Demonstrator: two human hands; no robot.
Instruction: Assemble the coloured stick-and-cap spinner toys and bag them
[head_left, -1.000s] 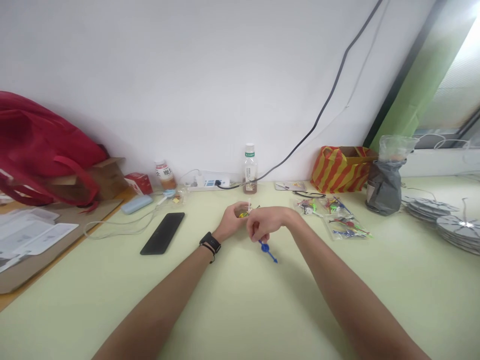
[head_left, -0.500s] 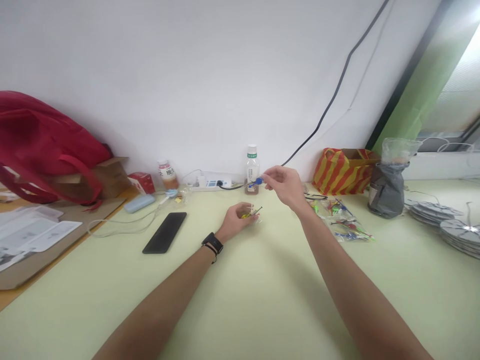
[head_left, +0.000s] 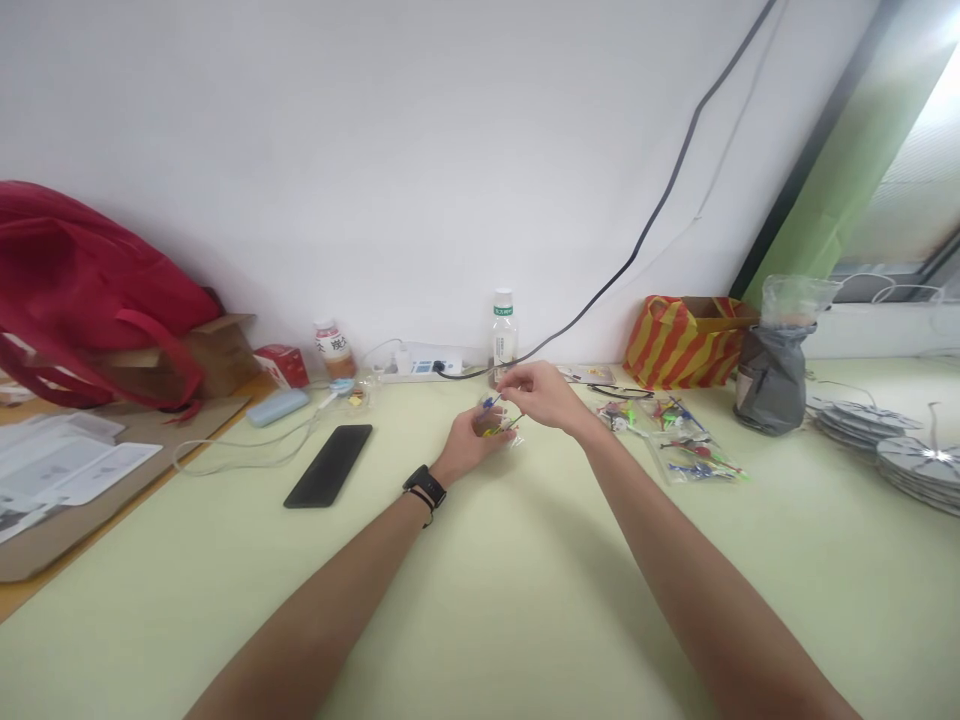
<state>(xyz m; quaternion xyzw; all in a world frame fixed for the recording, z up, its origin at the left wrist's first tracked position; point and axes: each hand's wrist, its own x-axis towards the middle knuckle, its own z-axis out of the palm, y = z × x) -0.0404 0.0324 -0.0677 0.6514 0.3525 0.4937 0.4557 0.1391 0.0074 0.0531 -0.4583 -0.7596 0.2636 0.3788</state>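
My left hand (head_left: 463, 447), a dark band on its wrist, is closed around a small clear plastic bag (head_left: 517, 438) at the middle of the table. Yellow-green, red and dark slender bits show inside; the fingers hide part of them. Just above the bag's mouth, my right hand (head_left: 546, 396) pinches a small blue plastic piece (head_left: 489, 402). Its tip points down and left, towards the bag. To the right, clear packets of colourful plastic pieces (head_left: 697, 450) lie flat on the table.
A capped bottle (head_left: 504, 325) stands behind the hands, beside a power strip (head_left: 420, 364). A black phone (head_left: 328, 466) lies at left. Further right are glasses (head_left: 619, 392), a striped paper bag (head_left: 679, 345), a grey bag (head_left: 776, 385) and stacked discs (head_left: 926, 460). A red bag (head_left: 97, 290) sits far left.
My right hand has come down and left with the blue piece, from in front of the bottle to the mouth of the clear bag. My left hand stays in place.
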